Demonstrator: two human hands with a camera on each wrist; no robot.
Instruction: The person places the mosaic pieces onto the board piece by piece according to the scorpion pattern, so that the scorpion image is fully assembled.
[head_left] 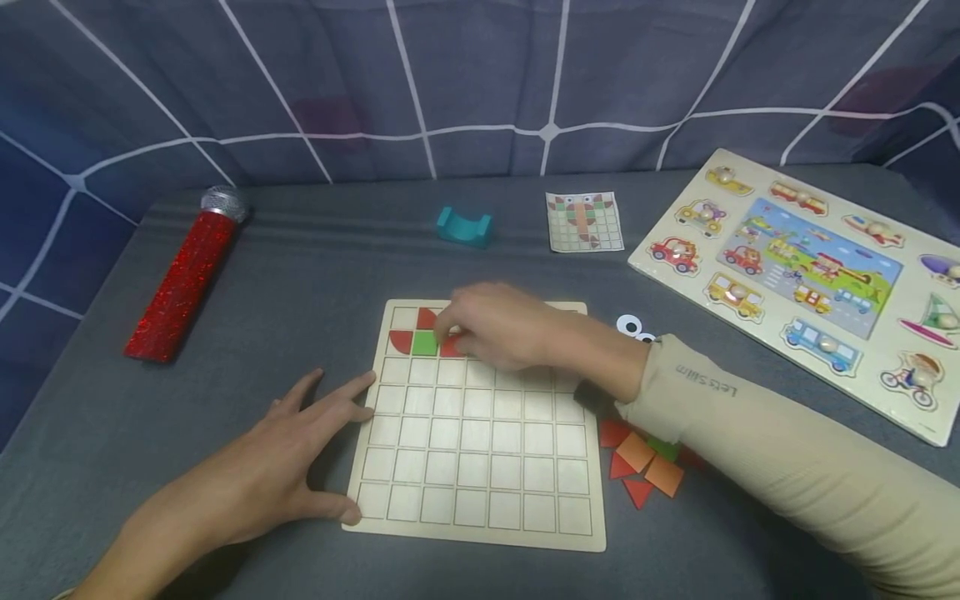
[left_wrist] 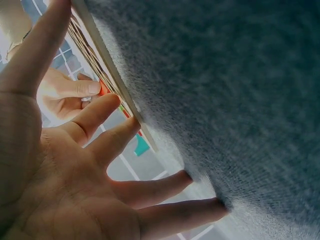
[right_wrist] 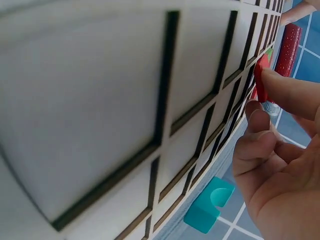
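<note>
A grey desk (head_left: 300, 267) fills most of my view, with a vehicle puzzle (head_left: 772, 315) towards its far right and a wooden grid board (head_left: 450, 402) near the middle. The left hand (head_left: 281, 462) has its fingers apart, several touching the board's left edge. The right hand (head_left: 498, 325) is over the board's upper rows. A green square (head_left: 424, 342) lies in the second row; just right of it, the right grip clamps a red piece (right_wrist: 260, 77).
</note>
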